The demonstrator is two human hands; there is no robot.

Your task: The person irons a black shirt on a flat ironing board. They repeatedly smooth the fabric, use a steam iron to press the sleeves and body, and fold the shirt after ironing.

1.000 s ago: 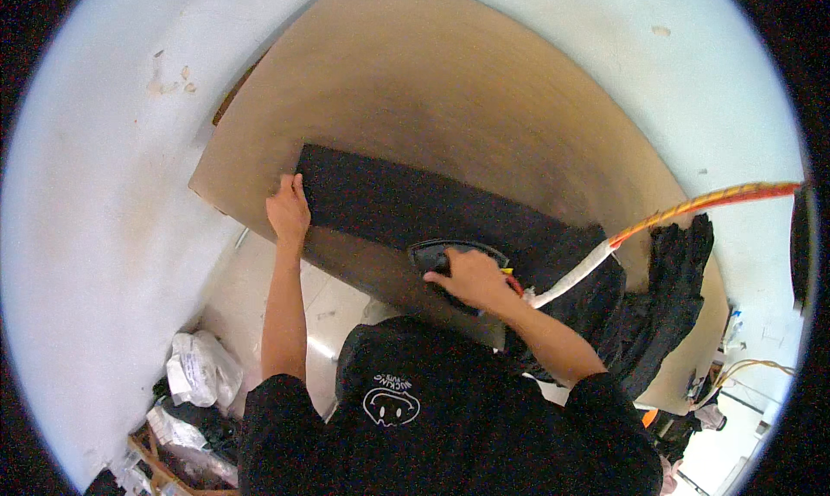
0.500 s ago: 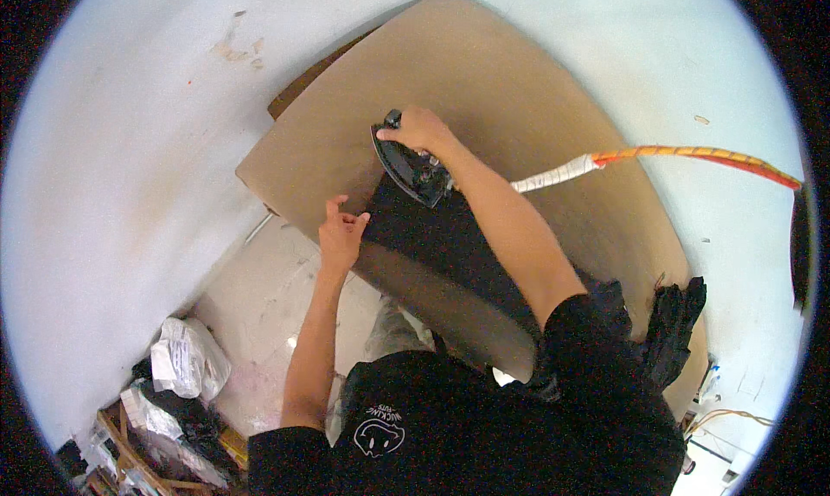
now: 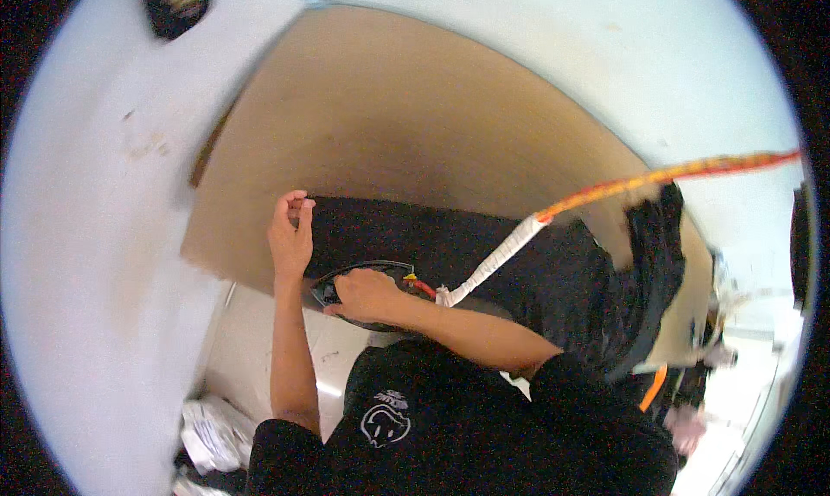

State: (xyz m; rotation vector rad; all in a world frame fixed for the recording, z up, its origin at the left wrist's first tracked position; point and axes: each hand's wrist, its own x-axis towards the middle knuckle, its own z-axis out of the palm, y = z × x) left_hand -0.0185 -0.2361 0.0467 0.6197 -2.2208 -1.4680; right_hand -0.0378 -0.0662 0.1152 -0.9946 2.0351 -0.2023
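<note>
Closer in than half a second ago, the iron is sitting at the near edge of the cloth, having moved down from its far left side. The right hand is gripping the iron firmly around its handle. Beyond that grip, the black cloth is lying on the brown board and stretching off to the right, where a dark bundle is lying in folds. Left of the grip and a little farther out, the left hand is resting by the cloth's far left corner; whether its fingertips are pinching fabric, one cannot tell. Behind the grip, a white-wrapped hose is running up and right to an orange cord. Pressing the cloth's left end seems to be the step in hand; the next stroke would be calling for a steady corner, fingers clear of the plate and a loosely trailing hose.
</note>
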